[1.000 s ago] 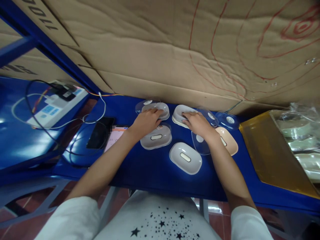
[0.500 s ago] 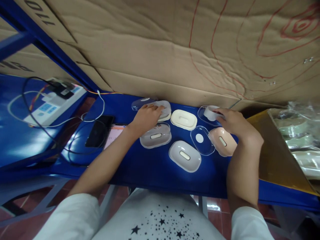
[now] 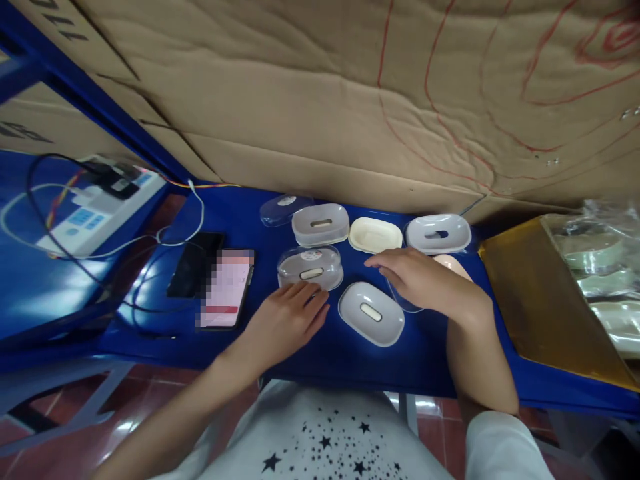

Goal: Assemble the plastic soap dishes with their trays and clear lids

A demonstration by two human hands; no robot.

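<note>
Several oval soap dishes lie on the blue table [image 3: 310,353]. My left hand [image 3: 287,320] rests flat and open on the table, fingertips just in front of a grey dish under a clear lid [image 3: 311,267]. My right hand [image 3: 420,280] lies palm down with fingers stretched out over a loose clear lid [image 3: 396,298], beside an uncovered grey dish [image 3: 371,313]. A pink dish [image 3: 453,264] is mostly hidden behind that hand. At the back stand a clear lid [image 3: 286,208], a grey dish [image 3: 320,224], a cream dish [image 3: 375,235] and a lidded grey dish [image 3: 439,233].
A lit phone [image 3: 225,288] and a dark phone [image 3: 195,272] lie left of the dishes, with cables and a power strip [image 3: 100,207] further left. A cardboard wall [image 3: 350,100] closes the back. A yellow box [image 3: 540,300] with bagged dishes sits at the right.
My left hand drew back from the rear grey dish to the table's front. My right hand left the back-right dish, now lidded, and came down over the loose clear lid.
</note>
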